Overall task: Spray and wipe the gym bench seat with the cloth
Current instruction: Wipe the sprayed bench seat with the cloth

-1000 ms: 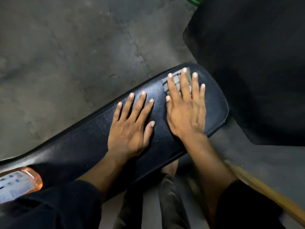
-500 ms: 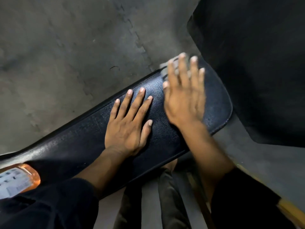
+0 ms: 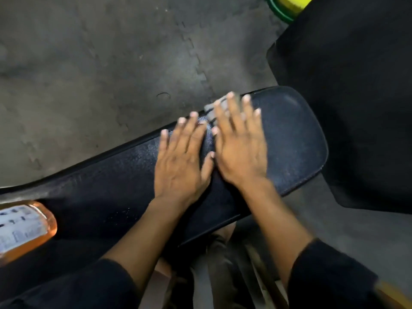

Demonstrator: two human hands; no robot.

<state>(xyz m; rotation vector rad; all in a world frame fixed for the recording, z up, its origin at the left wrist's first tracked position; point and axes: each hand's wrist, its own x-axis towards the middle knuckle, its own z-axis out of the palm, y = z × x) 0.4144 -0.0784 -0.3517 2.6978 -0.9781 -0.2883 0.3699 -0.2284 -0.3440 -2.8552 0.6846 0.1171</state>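
The black padded bench seat (image 3: 296, 139) runs from lower left to right across the view. My right hand (image 3: 240, 148) lies flat on it, fingers spread, pressing a grey striped cloth (image 3: 214, 108) against the seat's far edge; only a corner of the cloth shows past my fingers. My left hand (image 3: 180, 161) rests flat on the seat right beside it, fingers apart, holding nothing. An orange spray bottle (image 3: 24, 230) with a white label lies at the seat's left end. Both hands are motion-blurred.
A second large black pad (image 3: 356, 108) stands to the right of the seat. Grey interlocking floor mats (image 3: 100, 74) lie beyond. A green and yellow object (image 3: 287, 7) sits at the top edge. My legs and the bench frame show below.
My right hand slid the cloth left along the seat's far edge, closing up beside my left hand. The left hand stays flat on the seat. The view shifted slightly.
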